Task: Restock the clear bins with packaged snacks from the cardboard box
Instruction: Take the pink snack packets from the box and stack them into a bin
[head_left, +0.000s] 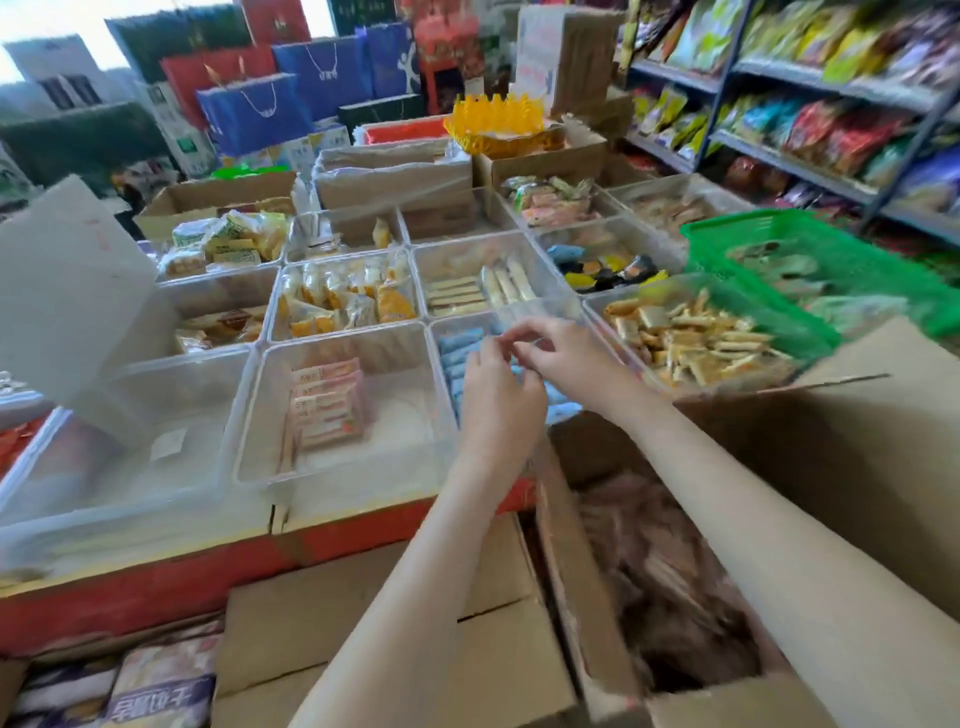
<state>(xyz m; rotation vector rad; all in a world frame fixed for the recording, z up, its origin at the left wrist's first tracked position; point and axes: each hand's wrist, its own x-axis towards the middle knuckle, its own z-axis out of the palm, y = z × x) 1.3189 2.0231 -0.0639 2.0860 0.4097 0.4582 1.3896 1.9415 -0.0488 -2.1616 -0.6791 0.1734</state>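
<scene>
My left hand (498, 387) and my right hand (563, 358) hover close together over a clear bin (441, 332) that holds blue snack packs (460, 358). The fingers of both hands are curled and their tips nearly meet. Blur hides whether they pinch a pack. Just below my right forearm, an open cardboard box (566, 597) holds a heap of brownish snack packs (670, 582). To the left, another clear bin (249, 415) holds a short row of pink packs (327, 402).
Several more clear bins of snacks fill the red-edged table (156, 587). A green basket (831, 260) overlaps the right-hand bin of yellow sticks (696, 348). A closed cardboard box (363, 623) sits at the bottom centre, and shelves of bags (831, 104) stand at the right.
</scene>
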